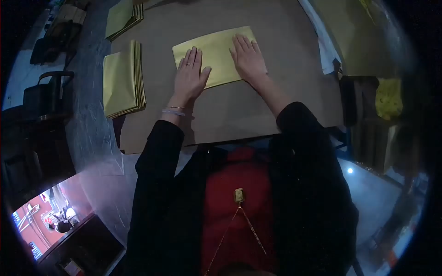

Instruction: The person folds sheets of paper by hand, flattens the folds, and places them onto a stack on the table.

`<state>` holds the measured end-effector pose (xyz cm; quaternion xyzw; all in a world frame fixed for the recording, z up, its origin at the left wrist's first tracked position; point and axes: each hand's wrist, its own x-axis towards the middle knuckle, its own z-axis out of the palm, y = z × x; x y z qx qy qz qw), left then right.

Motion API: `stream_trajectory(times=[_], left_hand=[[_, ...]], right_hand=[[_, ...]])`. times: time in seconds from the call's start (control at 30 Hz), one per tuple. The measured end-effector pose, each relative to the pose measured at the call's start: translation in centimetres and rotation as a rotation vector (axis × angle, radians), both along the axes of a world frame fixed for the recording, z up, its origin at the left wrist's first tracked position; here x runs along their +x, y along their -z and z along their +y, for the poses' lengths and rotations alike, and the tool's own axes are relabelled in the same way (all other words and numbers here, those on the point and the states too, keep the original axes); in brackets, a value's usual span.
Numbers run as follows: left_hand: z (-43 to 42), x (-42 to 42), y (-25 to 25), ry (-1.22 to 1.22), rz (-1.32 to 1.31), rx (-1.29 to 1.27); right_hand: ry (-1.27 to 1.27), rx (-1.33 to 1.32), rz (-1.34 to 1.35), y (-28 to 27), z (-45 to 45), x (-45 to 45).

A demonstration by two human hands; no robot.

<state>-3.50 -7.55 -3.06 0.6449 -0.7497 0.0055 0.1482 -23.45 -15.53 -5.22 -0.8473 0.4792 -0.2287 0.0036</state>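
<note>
A flat gold-yellow paper sheet or envelope [216, 57] lies on the brown table top, slightly tilted; which of the two it is, I cannot tell. My left hand [189, 76] rests flat on its left part, thumb apart from the fingers, with a ring and wrist bands showing. On the right end of it lies my right hand [247, 57], palm down with fingers stretched out. Neither hand grips anything. To the left, a stack of the same gold pieces [120, 83] sits at the table's edge, and a second gold stack [120, 18] lies behind it.
The brown table [221, 117] spreads before me, its front edge close to my body. White material [324, 46] hangs along the right side. A dark chair [43, 89] stands on the grey floor at left. A yellow object [389, 99] is at far right.
</note>
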Motion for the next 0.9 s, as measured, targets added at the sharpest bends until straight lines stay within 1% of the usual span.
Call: stream_trajectory(times=[0.17, 0.23, 0.27, 0.33, 0.37, 0.43, 0.47, 0.53, 0.57, 0.63, 0.67, 0.73, 0.77, 0.8, 0.87, 0.9], left_hand=[[0.0, -0.1, -0.3, 0.007, 0.019, 0.023], [-0.2, 0.0, -0.1, 0.016, 0.021, 0.004], [-0.1, -0.1, 0.0, 0.023, 0.022, -0.010], [0.0, -0.1, 0.0, 0.014, 0.022, -0.003], [-0.1, -0.1, -0.1, -0.003, -0.007, 0.022], [0.0, -0.1, -0.1, 0.006, 0.000, -0.016], [0.0, -0.1, 0.0, 0.014, 0.018, -0.030], [0.0, -0.1, 0.0, 0.007, 0.006, -0.030], [-0.1, -0.2, 0.0, 0.005, -0.015, -0.023], [-0.2, -0.2, 0.0, -0.006, -0.026, -0.004], [-0.1, -0.3, -0.1, -0.005, -0.011, 0.001], [-0.1, -0.2, 0.1, -0.006, -0.010, -0.006], [-0.1, -0.2, 0.2, -0.015, -0.039, -0.020], [-0.1, -0.3, 0.1, -0.007, -0.028, -0.025], [0.0, -0.3, 0.1, 0.012, 0.013, -0.045], [-0.1, -0.2, 0.1, 0.013, 0.012, -0.048]], right_hand=[[0.010, 0.024, 0.050, 0.0, -0.2, -0.2], [0.032, -0.010, 0.017, 0.1, 0.0, -0.2], [0.068, -0.055, 0.082, 0.1, 0.1, -0.2], [0.064, -0.108, 0.096, -0.8, 0.5, -0.7], [0.040, -0.172, 0.051, -1.4, 0.8, -1.7], [0.155, 0.110, -0.244, -3.0, 1.1, -4.3], [0.237, 0.128, -0.404, -3.9, 1.5, -5.8], [0.320, 0.449, -0.599, -2.2, 0.3, -9.2], [0.335, 0.668, -0.698, -1.6, 0.5, -10.7], [0.373, 1.118, -0.974, -4.5, 2.5, -11.2], [0.354, 1.200, -0.968, -4.9, 3.0, -11.1], [0.290, 1.233, -1.003, -4.9, 3.3, -10.9], [0.296, 1.262, -0.877, -5.2, 3.3, -11.0], [0.291, 1.257, -0.879, -5.4, 3.2, -10.8], [0.215, 1.325, -0.975, -5.5, 3.0, -10.5], [0.239, 1.361, -0.901, -5.3, 2.6, -10.6]])
